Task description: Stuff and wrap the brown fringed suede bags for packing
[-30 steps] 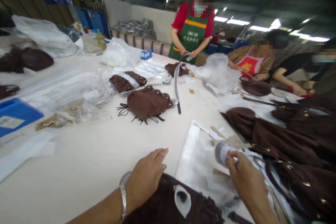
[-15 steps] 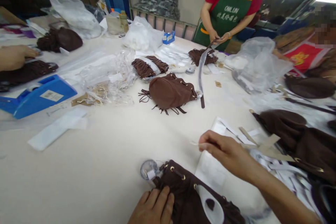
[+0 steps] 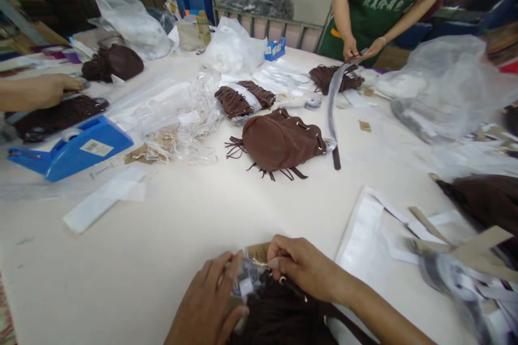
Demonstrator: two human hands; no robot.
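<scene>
We work at a broad white counter (image 3: 133, 275) that runs beneath everything in front of us. Across it stands a co-worker in a green apron (image 3: 384, 8), holding one end of a dark strap in pale wrapping (image 3: 334, 97). A clear plastic bag (image 3: 449, 81) sits crumpled at the far right.

Nearest us, low in the view, lies our dark brown fringed bag (image 3: 279, 312) on the counter, partly cut off by the bottom edge and partly covered by our hands. A second brown bag (image 3: 267, 143) rests on its side beyond it, well apart, its drawstring eyelets toward the right. Over on the left stands a blue tape dispenser (image 3: 81, 145).

Our left hand (image 3: 208, 296) has its fingers extended and thumb apart; our right hand (image 3: 301, 267) is closed in a pinch. Crinkled clear wrapping (image 3: 247, 277) covers a piece at the fringed bag's upper edge; the left fingers lie against it, though we cannot tell whether they grip it. A brown tag (image 3: 257, 251) shows just above, beside the right fingertips. Smallest is a thin white cord (image 3: 259, 263), pinched in our right hand.
</scene>
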